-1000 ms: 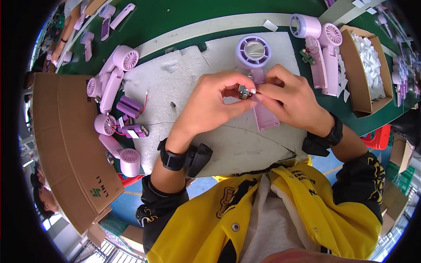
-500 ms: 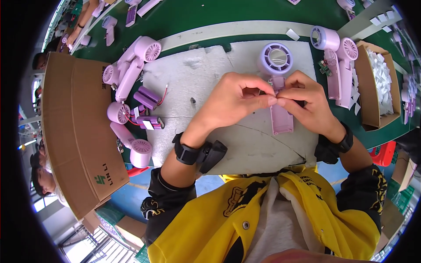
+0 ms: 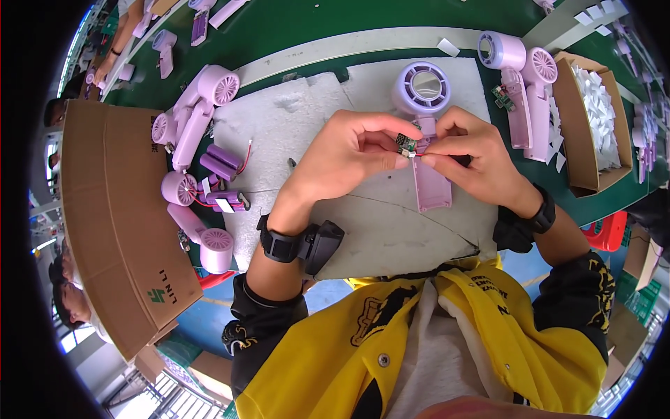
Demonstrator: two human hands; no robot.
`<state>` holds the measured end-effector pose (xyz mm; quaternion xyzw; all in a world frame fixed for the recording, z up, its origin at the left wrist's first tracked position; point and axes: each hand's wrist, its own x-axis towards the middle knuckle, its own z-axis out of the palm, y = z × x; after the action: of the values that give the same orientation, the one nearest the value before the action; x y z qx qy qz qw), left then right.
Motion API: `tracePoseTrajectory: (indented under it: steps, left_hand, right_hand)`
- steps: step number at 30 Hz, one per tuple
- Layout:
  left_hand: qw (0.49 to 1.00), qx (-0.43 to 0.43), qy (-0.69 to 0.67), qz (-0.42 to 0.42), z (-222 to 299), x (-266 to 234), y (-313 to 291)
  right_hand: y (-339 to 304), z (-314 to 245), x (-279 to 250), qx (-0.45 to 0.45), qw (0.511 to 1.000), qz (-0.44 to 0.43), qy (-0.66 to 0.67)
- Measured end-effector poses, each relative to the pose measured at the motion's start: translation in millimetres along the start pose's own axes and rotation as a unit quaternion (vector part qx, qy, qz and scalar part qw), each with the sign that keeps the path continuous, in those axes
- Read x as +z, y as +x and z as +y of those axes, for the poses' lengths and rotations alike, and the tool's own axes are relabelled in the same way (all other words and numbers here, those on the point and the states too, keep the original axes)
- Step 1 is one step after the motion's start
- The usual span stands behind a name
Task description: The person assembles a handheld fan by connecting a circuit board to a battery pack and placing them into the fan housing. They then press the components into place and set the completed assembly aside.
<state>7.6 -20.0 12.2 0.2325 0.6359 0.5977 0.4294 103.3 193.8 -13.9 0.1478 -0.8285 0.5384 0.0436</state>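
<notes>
My left hand (image 3: pixel 352 155) pinches a small green circuit board (image 3: pixel 406 144) between thumb and fingers. My right hand (image 3: pixel 471 155) is closed on a thin red wire (image 3: pixel 421 154) with a small white plug at the board's edge. Whether the plug is fully seated I cannot tell. Below both hands lies an opened handheld fan (image 3: pixel 422 87), its round lilac head pointing away from me. Its pink handle shell (image 3: pixel 434 187) is open toward me, and my fingers hide the upper part of it.
White foam sheets (image 3: pixel 276 133) cover the work area. Purple battery packs (image 3: pixel 222 162) and pink fan bodies (image 3: pixel 192 133) lie at the left beside a big cardboard box (image 3: pixel 115 223). At right are more fan parts (image 3: pixel 534 115) and a carton of white pieces (image 3: pixel 569 140).
The circuit board now shows between my fingers, turned face up, with the red wire visible at it. The whole scene has shifted slightly left in view.
</notes>
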Motion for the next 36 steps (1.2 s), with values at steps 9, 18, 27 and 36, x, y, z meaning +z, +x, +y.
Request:
tracePoseTrajectory:
  steps: [9,18,27,36]
  left_hand:
    - [0.999,0.034,-0.011,0.027,0,5,1]
    - [0.997,0.065,0.015,0.034,-1,5,2]
    - [0.994,0.094,0.044,0.042,-7,10,3]
    - [0.986,0.116,0.076,0.097,-6,18,6]
  right_hand:
    - [1,2,0,0.000,1.000,0.006,-0.007]
    - [2,4,0,-0.010,1.000,0.008,-0.013]
    - [-2,3,3,-0.021,0.999,0.010,-0.040]
    - [6,-16,4,0.069,0.993,0.093,0.028]
